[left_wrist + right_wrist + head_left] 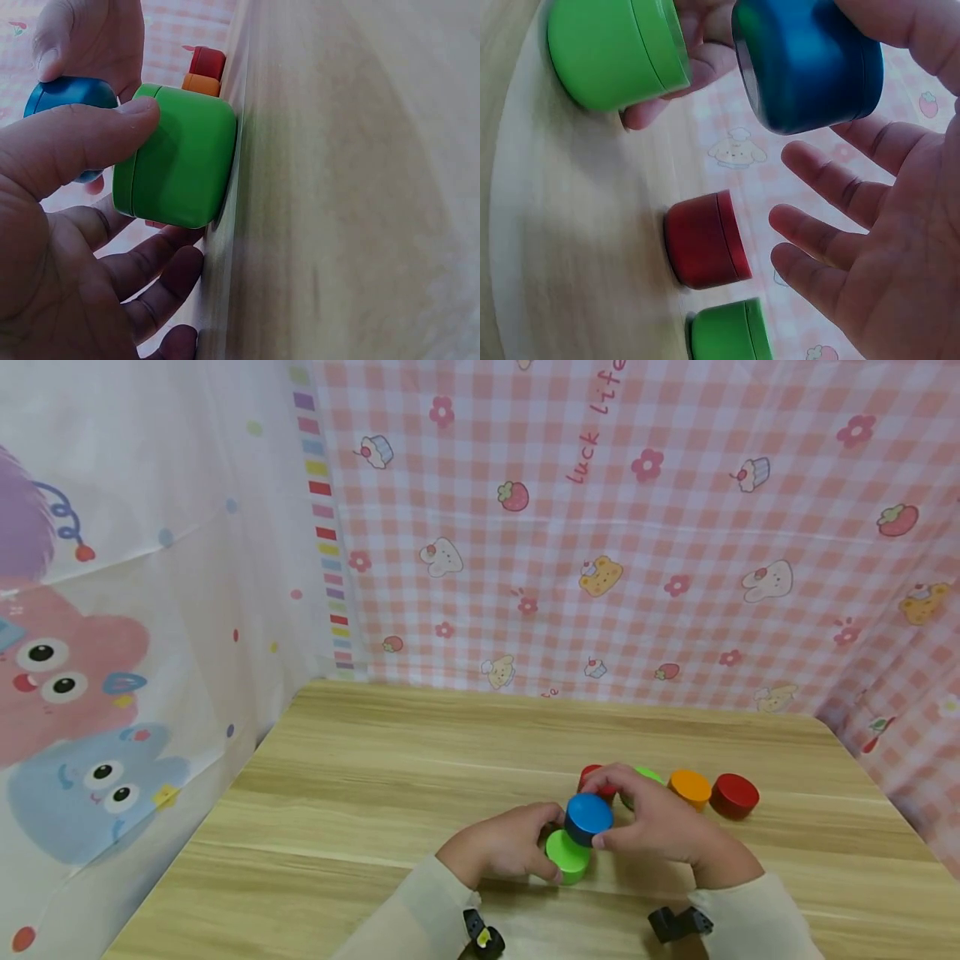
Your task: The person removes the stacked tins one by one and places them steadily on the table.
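Note:
A round green tin [567, 860] stands on the table, its lid seam visible in the left wrist view. My left hand [506, 843] holds this green tin, thumb on the near side and fingers round the far side. My right hand [663, 822] pinches a round blue tin [588, 818] between thumb and forefinger. In the right wrist view the blue tin [810, 67] is raised off the table and tilted, with the other fingers spread. From the head view it overlaps the green tin's far edge; whether the two touch, I cannot tell.
Behind my right hand stand a red tin [705, 240] and another green tin [724, 334], both partly hidden in the head view. To their right are an orange tin [690, 789] and a second red tin [735, 796]. Printed cloths [637, 527] hang around the wooden table [337, 777].

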The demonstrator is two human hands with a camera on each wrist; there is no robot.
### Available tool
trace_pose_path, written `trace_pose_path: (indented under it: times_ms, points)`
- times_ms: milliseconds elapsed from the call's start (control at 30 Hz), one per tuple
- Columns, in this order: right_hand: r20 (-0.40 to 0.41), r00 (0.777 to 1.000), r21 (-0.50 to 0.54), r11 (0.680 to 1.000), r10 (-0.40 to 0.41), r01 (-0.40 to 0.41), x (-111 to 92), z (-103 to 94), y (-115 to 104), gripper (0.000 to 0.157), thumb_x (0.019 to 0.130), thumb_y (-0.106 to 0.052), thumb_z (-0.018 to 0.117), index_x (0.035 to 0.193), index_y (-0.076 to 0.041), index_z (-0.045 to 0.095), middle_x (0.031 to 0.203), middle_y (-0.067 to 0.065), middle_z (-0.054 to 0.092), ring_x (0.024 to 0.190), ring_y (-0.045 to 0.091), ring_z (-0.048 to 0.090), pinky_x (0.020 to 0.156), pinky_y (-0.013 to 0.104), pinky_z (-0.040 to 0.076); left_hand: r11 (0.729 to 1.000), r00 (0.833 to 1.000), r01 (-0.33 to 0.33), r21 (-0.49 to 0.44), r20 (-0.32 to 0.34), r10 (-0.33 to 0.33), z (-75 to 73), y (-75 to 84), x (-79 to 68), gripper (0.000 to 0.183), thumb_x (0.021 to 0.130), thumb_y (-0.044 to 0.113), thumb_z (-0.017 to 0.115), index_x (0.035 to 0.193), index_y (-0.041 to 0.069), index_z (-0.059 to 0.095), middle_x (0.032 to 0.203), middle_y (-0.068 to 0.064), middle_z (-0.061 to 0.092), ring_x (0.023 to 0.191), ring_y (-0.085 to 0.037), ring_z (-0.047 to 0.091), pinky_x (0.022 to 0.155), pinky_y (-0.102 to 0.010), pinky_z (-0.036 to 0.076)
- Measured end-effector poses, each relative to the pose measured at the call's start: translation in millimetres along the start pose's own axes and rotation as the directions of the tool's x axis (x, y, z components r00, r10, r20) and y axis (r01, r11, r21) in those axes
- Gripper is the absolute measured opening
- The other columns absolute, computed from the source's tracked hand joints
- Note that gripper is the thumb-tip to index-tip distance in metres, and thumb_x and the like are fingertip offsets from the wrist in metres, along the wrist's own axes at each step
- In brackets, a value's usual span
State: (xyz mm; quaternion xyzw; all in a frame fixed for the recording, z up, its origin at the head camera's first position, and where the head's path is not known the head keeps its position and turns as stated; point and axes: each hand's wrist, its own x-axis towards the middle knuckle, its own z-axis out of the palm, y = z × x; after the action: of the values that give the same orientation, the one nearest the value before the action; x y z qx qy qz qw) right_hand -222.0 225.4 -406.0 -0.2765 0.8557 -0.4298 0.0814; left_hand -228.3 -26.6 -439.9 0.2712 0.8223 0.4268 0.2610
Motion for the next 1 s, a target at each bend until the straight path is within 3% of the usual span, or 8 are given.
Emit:
trace_pose_path:
  times_ms: [200, 367, 1000]
  points:
    - [-0.041, 0.999, 0.032, 0.999, 0.008, -0.007, -4, -8.3, 4, 0.045, 0.083, -0.017, 0.089, 0.122, -0.017, 0.065, 0.134, 0.011, 0.063, 0.131, 0.041, 0.052, 0.111, 0.073, 0.037, 1.000, 1.000, -0.005, -0.001, -0.004, 0.005, 0.3, -0.5, 0.7, 0.046, 0.081, 0.007, 0.089, 0.118, 0.018, 0.063, 0.108, 0.009, 0.064, 0.099, -0.009, 0.058, 0.097, -0.027, 0.046]
    - [-0.055, 0.998, 0.044, 0.999, 0.034, -0.031, -8, -17.1, 5, 0.045, 0.086, -0.017, 0.086, 0.125, -0.015, 0.063, 0.136, 0.012, 0.061, 0.140, 0.047, 0.045, 0.114, 0.079, 0.026, 1.000, 1.000, -0.005, 0.010, -0.007, 0.005, 0.7, -1.3, 2.0, 0.045, 0.081, 0.007, 0.089, 0.117, 0.019, 0.063, 0.108, 0.010, 0.065, 0.099, -0.009, 0.058, 0.098, -0.028, 0.046]
    - [-0.198, 0.972, -0.001, 0.992, 0.124, -0.127, -19, -43.0, 10, 0.052, 0.086, -0.016, 0.084, 0.130, -0.005, 0.058, 0.134, 0.019, 0.061, 0.140, 0.051, 0.043, 0.115, 0.077, 0.028, 1.000, 1.000, 0.015, 0.025, -0.017, -0.014, 1.5, 1.7, 0.7, 0.044, 0.081, 0.006, 0.089, 0.115, 0.021, 0.064, 0.111, 0.010, 0.065, 0.103, -0.009, 0.058, 0.103, -0.032, 0.045]
